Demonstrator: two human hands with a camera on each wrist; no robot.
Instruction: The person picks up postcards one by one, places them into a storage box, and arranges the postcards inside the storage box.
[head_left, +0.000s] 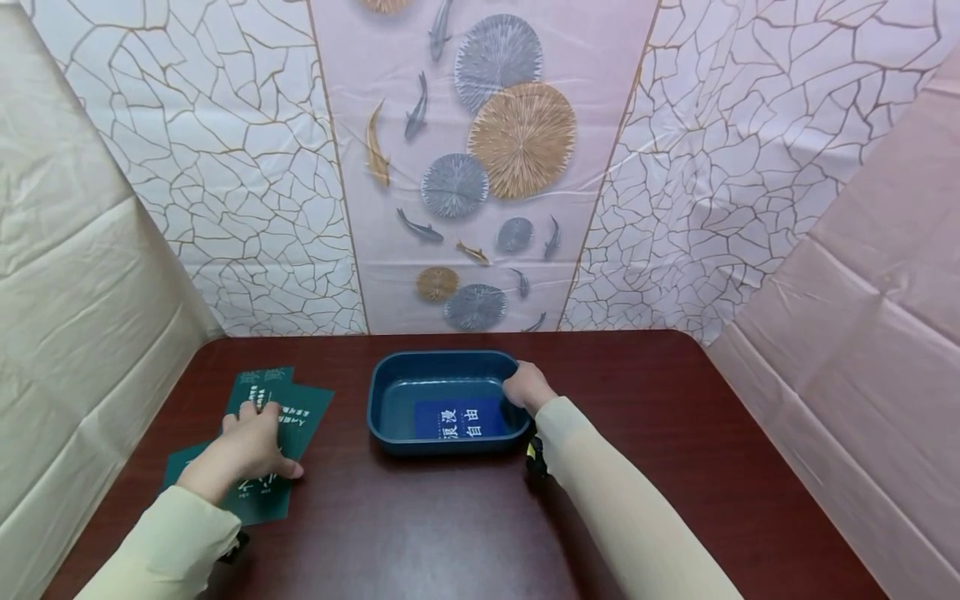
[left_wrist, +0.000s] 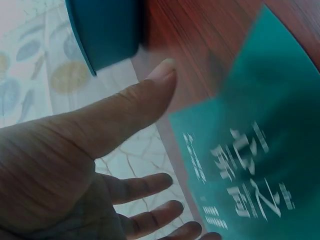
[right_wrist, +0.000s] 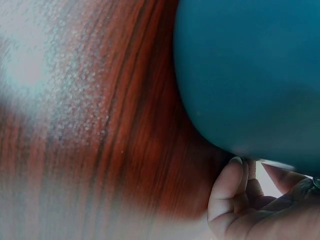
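A dark blue-green rectangular tray (head_left: 442, 447) sits at the middle of the table, and inside it lies a blue card (head_left: 431, 419) with white characters. At the tray's right end my right hand (head_left: 529, 388) grips the rim; in the right wrist view curled fingers (right_wrist: 229, 182) show under the tray's outer wall (right_wrist: 250, 85). To the left, several dark green cards (head_left: 309, 408) with white writing overlap on the table. Over them is my left hand (head_left: 242, 447), palm down, fingers spread. The left wrist view shows its thumb (left_wrist: 132, 102) held apart from the other fingers, with nothing between.
The dark red-brown wooden table (head_left: 645, 408) has a glossy top. Behind it hangs a patterned cloth (head_left: 465, 233) with fish and round leaves. Pale cloth walls (head_left: 862, 308) stand along both sides.
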